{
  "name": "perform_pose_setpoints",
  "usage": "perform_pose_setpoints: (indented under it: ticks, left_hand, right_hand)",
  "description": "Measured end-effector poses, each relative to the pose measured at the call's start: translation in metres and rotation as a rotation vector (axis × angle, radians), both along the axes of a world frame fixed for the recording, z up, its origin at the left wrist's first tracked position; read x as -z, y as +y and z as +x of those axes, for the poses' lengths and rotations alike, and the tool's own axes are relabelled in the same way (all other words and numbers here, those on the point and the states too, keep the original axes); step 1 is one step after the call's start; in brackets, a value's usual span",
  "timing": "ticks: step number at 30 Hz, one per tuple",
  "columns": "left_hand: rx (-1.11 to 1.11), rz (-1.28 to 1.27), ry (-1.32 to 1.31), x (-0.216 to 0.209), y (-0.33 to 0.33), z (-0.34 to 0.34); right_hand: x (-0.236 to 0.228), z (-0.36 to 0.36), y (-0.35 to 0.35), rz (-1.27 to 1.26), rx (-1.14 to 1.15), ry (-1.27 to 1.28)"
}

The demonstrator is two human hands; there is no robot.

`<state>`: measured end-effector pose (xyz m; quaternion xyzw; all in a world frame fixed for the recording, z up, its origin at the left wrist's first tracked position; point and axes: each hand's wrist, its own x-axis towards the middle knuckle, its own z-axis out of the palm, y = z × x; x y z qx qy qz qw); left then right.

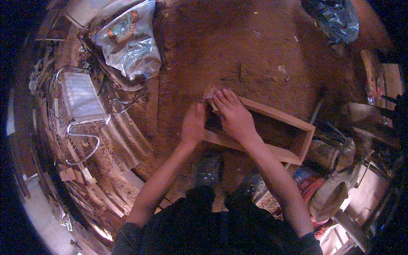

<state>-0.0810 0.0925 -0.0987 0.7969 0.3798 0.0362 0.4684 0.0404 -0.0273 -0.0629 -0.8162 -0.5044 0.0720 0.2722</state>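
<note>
At the left side, a bent metal frame with a white panel stands among scattered wood scraps. Just right of it lies a corrugated sheet; farther up is a clear plastic bag with contents that cannot be identified.

Near the centre, the left hand is at the left end of an open wooden box, the thing being worked on. Its fingers are close together and point away from the body; whether they grip the box or merely rest against it cannot be told.

A dark shoe shows on the ground below, between the forearms. A small pale piece shows at the far left corner of the box, beside the right hand's fingertips.

The right hand reaches across the box to that same corner, just beside the left. Its fingers are pressed together and bent downward; whether they pinch the pale piece cannot be told. Most of the box extends to the right of both hands, with the right forearm crossing over its near wall.

At the right, a red object lies below the box, and a dark plastic bag is at the upper edge.
</note>
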Motion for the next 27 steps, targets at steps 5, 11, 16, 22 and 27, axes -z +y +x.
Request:
perform_pose_setpoints:
  ticks: [5, 11, 16, 22, 27]
  left_hand:
    - [0.064, 0.181, -0.067, 0.029, 0.007, -0.004]
    - [-0.007, -0.005, -0.040, 0.013, 0.004, -0.006]
    - [-0.036, 0.024, -0.003, 0.002, 0.004, 0.000]
    - [-0.005, 0.055, 0.098, -0.001, 0.001, 0.001]
    - [0.043, 0.067, -0.154, -0.010, -0.002, 0.001]
  right_hand:
    - [-0.005, 0.000, -0.060, -0.153, 0.216, 0.067]
    - [-0.002, -0.002, -0.093, -0.104, 0.321, 0.001]
    - [-0.007, 0.000, -0.056, -0.039, 0.298, 0.094]
    - [-0.022, 0.012, 0.027, 0.000, 0.119, 0.318]
    - [-0.023, 0.006, 0.059, -0.145, 0.019, 0.285]
